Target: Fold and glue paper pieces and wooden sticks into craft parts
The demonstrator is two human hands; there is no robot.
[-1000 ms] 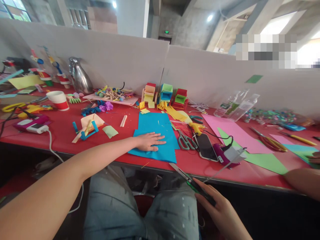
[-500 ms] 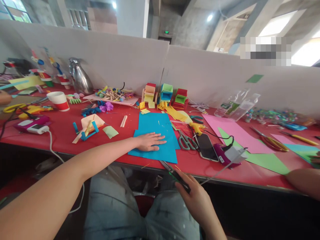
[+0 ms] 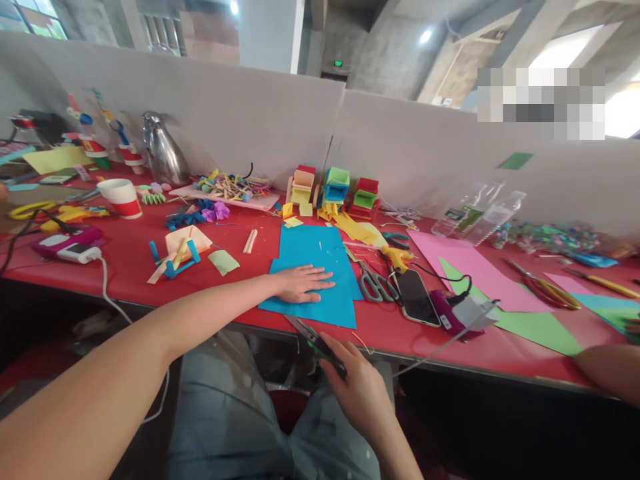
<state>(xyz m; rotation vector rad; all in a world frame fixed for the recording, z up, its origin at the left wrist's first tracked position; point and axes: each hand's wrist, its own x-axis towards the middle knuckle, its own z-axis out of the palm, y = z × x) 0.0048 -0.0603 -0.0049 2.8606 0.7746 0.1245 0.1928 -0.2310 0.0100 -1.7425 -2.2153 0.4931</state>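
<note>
My left hand (image 3: 304, 285) lies flat with fingers spread on blue paper sheets (image 3: 333, 310), which overlap at the table's front. My right hand (image 3: 357, 373) is closed round a long, narrow dark tool (image 3: 305, 333) with a grey metal front and a green part; it looks like a cutter, but its exact kind is unclear. Its tip points up and left, by the table edge just below the blue paper. Grey-handled scissors (image 3: 376, 285) lie beside the paper's right side. A thin yellow strip (image 3: 363, 343) is near the edge, close to my right hand.
A phone (image 3: 417, 297), a yellow glue gun (image 3: 397, 258) and a purple power block (image 3: 457, 313) sit to the right. Leftward are a small blue stick frame (image 3: 181, 267) and a paper cup (image 3: 120, 198). Another person's arm (image 3: 607, 367) rests at the right edge.
My right hand has moved left along the table edge with the tool. My left hand has stayed flat on the blue paper. The view has shifted slightly.
</note>
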